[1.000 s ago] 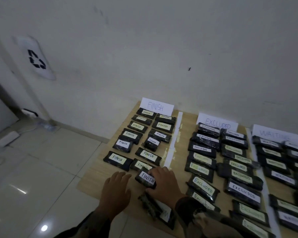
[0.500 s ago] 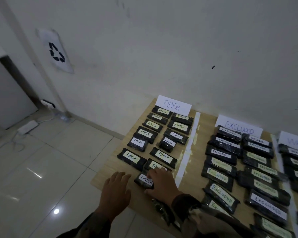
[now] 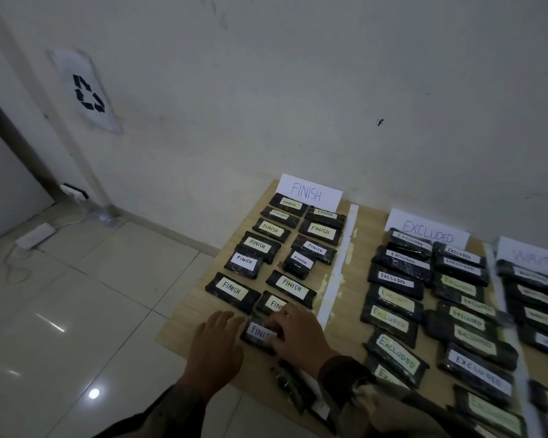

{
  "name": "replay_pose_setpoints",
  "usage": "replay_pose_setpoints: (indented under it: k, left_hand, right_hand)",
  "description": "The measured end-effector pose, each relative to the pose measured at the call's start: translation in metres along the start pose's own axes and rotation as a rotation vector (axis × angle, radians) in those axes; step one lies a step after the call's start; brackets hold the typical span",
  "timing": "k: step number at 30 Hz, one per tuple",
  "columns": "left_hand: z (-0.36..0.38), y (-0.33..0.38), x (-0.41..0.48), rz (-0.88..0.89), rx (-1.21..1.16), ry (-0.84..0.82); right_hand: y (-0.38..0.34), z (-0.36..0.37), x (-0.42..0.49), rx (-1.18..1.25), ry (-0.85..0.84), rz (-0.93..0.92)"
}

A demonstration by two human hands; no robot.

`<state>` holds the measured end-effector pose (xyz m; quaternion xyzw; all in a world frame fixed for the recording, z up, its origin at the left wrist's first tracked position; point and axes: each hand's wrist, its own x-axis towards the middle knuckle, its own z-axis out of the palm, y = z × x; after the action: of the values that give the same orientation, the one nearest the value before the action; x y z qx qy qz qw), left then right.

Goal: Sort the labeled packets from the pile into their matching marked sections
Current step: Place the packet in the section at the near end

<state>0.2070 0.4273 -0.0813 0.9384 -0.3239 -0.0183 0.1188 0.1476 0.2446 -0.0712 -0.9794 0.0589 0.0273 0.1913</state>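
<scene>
Thirteen FINISH packets [image 3: 291, 287] occupied the left section, before one FINISH card [image 3: 309, 191]. The right hand [image 3: 298, 338] gripped the nearest packet [image 3: 256, 332] with curled fingers; the left hand [image 3: 215, 346] was spread open beside it.

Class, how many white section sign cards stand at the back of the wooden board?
3: FINISH sign card at the left, EXCLUDED sign card in the middle, and a blurred sign card starting WAIT, cut off at the right edge. Others may lie out of frame.
</scene>
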Motion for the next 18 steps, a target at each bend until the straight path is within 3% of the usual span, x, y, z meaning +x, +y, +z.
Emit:
replay_pose_setpoints:
  k: [3, 7, 12, 18]
  left_hand:
    - [0.002, 0.009, 0.001, 0.081, -0.029, 0.026]
    - [0.007, 0.025, 0.002, 0.143, -0.065, 0.027]
    - [0.015, 0.045, -0.002, 0.227, -0.088, -0.003]
    - [0.019, 0.059, -0.006, 0.297, -0.098, 0.037]
  right_hand:
    - [0.012, -0.008, -0.01, 0.088, 0.034, 0.094]
    - [0.027, -0.021, -0.034, 0.155, -0.039, 0.16]
    - [0.025, -0.019, -0.074, 0.008, -0.109, 0.139]
    - [0.016, 0.009, -0.102, -0.132, -0.045, 0.075]
